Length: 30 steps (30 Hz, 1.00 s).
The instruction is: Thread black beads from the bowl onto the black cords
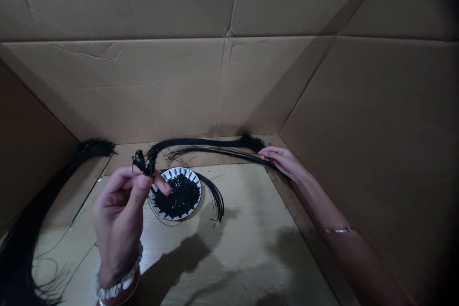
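Observation:
Between the thumb and fingers of my left hand (124, 210) is a small black knotted piece (144, 162), raised in front of the plate. It looks braided or beaded; its detail is too dark to make out. Just behind that hand, a white plate with blue marks on its rim (196, 182) bears a heap of small black pieces (182, 196). My right hand (287, 162) reaches to the far right, its fingertips pinched together at a thin bundle of black strands (222, 153). A strand seems to be between them, though it is hard to see.
A thicker bundle of black strands (201, 142) lies along the back cardboard wall (172, 91). Another long bundle (46, 196) runs down the left side. Short strands (217, 196) curve out beside the plate on the pale board (251, 229). Cardboard also rises at right (387, 129).

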Each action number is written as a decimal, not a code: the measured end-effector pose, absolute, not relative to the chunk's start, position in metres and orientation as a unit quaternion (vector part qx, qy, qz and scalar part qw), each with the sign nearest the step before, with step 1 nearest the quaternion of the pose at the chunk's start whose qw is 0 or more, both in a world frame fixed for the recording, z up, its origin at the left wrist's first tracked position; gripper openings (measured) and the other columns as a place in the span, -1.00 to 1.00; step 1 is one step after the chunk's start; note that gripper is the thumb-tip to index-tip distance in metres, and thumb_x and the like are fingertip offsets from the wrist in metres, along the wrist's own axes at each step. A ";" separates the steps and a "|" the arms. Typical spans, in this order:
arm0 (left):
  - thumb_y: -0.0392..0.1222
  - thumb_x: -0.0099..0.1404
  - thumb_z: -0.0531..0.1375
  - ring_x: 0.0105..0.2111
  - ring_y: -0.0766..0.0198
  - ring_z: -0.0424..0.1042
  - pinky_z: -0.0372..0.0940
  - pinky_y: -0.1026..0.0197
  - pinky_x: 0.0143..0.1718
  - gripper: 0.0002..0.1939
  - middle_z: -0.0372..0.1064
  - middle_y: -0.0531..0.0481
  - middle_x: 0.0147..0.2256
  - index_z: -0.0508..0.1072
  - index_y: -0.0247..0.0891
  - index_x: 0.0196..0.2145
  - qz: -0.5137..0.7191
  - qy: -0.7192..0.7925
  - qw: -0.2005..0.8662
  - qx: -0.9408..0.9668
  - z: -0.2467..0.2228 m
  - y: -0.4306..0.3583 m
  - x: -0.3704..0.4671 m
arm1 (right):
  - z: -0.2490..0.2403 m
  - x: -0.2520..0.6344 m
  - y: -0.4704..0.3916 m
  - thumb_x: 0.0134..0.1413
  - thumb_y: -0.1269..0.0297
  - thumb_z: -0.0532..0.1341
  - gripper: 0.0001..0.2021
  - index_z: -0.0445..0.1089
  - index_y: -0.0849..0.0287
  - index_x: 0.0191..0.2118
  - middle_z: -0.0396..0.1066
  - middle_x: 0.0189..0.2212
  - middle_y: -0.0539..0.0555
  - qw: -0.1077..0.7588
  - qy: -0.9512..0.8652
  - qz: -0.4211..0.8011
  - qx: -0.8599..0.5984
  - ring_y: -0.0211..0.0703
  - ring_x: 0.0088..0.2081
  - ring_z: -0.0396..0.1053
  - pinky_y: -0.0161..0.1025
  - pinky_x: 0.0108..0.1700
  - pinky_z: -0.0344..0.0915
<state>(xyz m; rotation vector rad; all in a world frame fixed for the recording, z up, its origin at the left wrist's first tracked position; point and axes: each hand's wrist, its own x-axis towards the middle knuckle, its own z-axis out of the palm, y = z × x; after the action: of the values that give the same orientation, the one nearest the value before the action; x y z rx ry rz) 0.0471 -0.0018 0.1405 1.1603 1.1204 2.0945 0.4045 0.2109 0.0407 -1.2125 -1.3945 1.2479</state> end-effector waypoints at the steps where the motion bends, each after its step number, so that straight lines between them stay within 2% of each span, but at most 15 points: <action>1: -0.30 0.34 0.30 -0.41 0.36 0.52 0.43 0.29 -0.27 -0.97 0.53 0.08 -0.42 0.50 -0.23 -0.27 0.766 0.412 0.247 0.428 0.139 0.000 0.047 | 0.051 0.392 0.206 -0.25 0.11 0.49 -0.75 0.61 0.15 -0.42 0.55 -0.44 0.11 0.435 -0.563 0.520 -0.472 -0.16 -0.37 0.43 -0.23 -0.26 0.34; 5: -0.29 0.38 0.26 -0.35 0.32 0.57 0.45 0.26 -0.20 -0.98 0.57 0.05 -0.36 0.49 -0.21 -0.23 0.749 0.413 0.222 0.468 0.134 0.007 0.049 | 0.088 0.340 0.183 -0.22 0.12 0.49 -0.77 0.60 0.14 -0.43 0.50 -0.50 0.03 0.423 -0.571 0.578 -0.401 -0.22 -0.41 0.40 -0.26 -0.29 0.34; 10: -0.28 0.40 0.24 -0.16 0.25 0.58 0.41 0.16 -0.01 -0.96 0.59 -0.03 -0.19 0.49 -0.18 -0.20 0.705 0.429 0.214 0.522 0.125 0.014 0.050 | 0.123 0.276 0.148 -0.14 0.03 0.45 -0.77 0.60 0.09 -0.47 0.48 -0.52 0.04 0.405 -0.582 0.635 -0.307 -0.18 -0.45 0.35 -0.20 -0.35 0.33; 14: -0.31 0.41 0.21 0.11 0.14 0.45 0.30 0.05 0.15 -0.90 0.50 -0.09 0.05 0.51 -0.16 -0.19 0.623 0.414 0.204 0.632 0.127 0.016 0.048 | 0.140 0.238 0.121 -0.03 0.12 0.41 -0.85 0.62 0.08 -0.44 0.48 -0.48 0.05 0.400 -0.563 0.687 -0.227 -0.14 -0.41 0.35 -0.19 -0.30 0.33; 16: -0.31 0.41 0.20 0.16 0.12 0.40 0.26 0.03 0.19 -0.89 0.44 -0.10 0.11 0.52 -0.16 -0.19 0.578 0.409 0.192 0.680 0.131 0.017 0.046 | 0.143 0.226 0.111 0.00 0.14 0.38 -0.85 0.62 0.08 -0.42 0.51 -0.45 0.04 0.414 -0.547 0.695 -0.214 -0.16 -0.39 0.36 -0.19 -0.25 0.34; 21: -0.29 0.42 0.19 0.04 0.20 0.45 0.35 0.12 0.04 -0.89 0.45 -0.10 -0.02 0.50 -0.15 -0.16 0.520 0.416 0.168 0.727 0.134 0.020 0.038 | 0.143 0.213 0.098 0.05 0.08 0.31 -0.77 0.65 0.10 -0.38 0.56 -0.42 0.06 0.426 -0.511 0.722 -0.189 -0.14 -0.34 0.44 -0.17 -0.16 0.37; 26: -0.30 0.39 0.23 -0.14 0.21 0.49 0.39 0.17 -0.12 -0.92 0.50 -0.08 -0.18 0.51 -0.16 -0.21 0.530 0.419 0.172 0.717 0.130 0.019 0.034 | 0.142 0.210 0.095 0.08 0.04 0.19 -0.66 0.65 0.14 -0.38 0.59 -0.39 0.12 0.419 -0.481 0.748 -0.185 -0.07 -0.31 0.49 -0.10 -0.13 0.41; 30: -0.31 0.37 0.24 -0.17 0.21 0.49 0.38 0.18 -0.14 -0.91 0.52 -0.07 -0.21 0.55 -0.17 -0.25 0.569 0.415 0.207 0.679 0.131 0.016 0.034 | 0.139 0.212 0.096 -0.08 0.23 0.30 -0.83 0.65 0.11 -0.39 0.61 -0.36 0.10 0.454 -0.475 0.729 -0.191 -0.06 -0.29 0.50 -0.09 -0.06 0.43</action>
<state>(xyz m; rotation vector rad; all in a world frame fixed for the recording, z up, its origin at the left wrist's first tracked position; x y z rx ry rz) 0.0345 0.0163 0.1315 1.8906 1.1564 1.5863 0.2124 0.0958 0.1385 -0.4709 -1.1733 1.7991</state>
